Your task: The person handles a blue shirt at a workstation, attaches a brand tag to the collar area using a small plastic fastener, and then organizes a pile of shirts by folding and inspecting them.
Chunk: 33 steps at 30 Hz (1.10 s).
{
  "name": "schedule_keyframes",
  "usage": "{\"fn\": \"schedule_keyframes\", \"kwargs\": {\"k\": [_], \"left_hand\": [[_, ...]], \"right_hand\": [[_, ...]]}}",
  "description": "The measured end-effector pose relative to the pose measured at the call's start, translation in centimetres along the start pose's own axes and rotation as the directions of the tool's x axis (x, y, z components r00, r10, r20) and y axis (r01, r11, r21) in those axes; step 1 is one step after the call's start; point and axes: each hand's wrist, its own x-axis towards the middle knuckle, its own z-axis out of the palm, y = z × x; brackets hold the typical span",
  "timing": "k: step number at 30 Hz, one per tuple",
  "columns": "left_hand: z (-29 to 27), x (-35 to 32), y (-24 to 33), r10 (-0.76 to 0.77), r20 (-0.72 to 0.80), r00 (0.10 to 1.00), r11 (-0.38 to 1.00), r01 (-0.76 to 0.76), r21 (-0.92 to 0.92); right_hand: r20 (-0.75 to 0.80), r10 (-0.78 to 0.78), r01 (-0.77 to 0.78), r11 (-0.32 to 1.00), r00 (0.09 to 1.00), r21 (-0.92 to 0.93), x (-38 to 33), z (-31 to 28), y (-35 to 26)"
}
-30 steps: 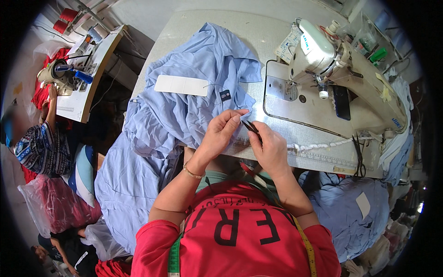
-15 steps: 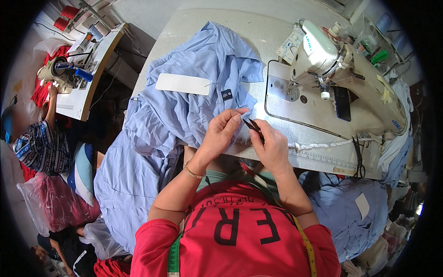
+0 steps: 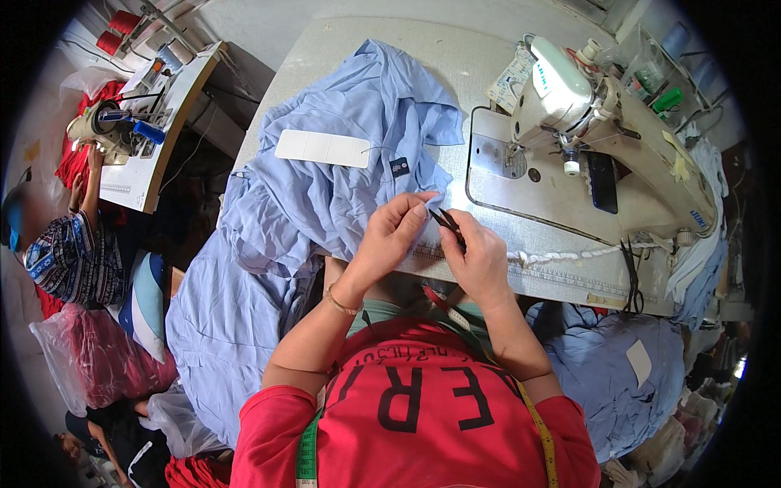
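A light blue garment [image 3: 325, 203] lies crumpled over the front left of the sewing table, its folds hanging off the near edge. My left hand [image 3: 395, 231] pinches a small corner of that cloth between thumb and fingers. Close beside it, my right hand [image 3: 480, 256] is closed around small black thread snips [image 3: 447, 221], whose tips point at the pinched cloth; whether the blades touch it I cannot tell. On the garment rest a blank white card tag [image 3: 322, 149] and a small dark label [image 3: 399, 167], with a thin string near them.
A white sewing machine [image 3: 561, 89] stands at the right, with a phone [image 3: 603, 183] on its bed. Black scissors [image 3: 631, 276] lie by the front right edge. More blue cloth [image 3: 606, 366] is heaped below right. At left, another person works at a second machine [image 3: 102, 130].
My hands, the snips and the garment stay almost exactly where they were. At the far left, the other person's hands have shifted slightly beside their machine.
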Motion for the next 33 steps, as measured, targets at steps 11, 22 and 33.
{"fn": "schedule_keyframes", "kwargs": {"k": [11,22,33], "left_hand": [[0.04,-0.17,-0.04,0.030,-0.017,0.999,0.999,-0.030,0.023],[-0.31,-0.06,-0.24,-0.022,0.013,1.000,1.000,0.022,0.003],[-0.35,-0.13,-0.03,-0.034,0.009,0.999,0.999,0.034,-0.007]], "right_hand": [[0.026,-0.010,0.010,1.000,1.000,-0.001,-0.04,-0.10,-0.01],[0.060,0.016,-0.014,1.000,0.998,-0.026,0.36,0.05,-0.20],[0.032,0.094,-0.097,0.990,0.995,0.101,0.35,0.18,0.36]]}}
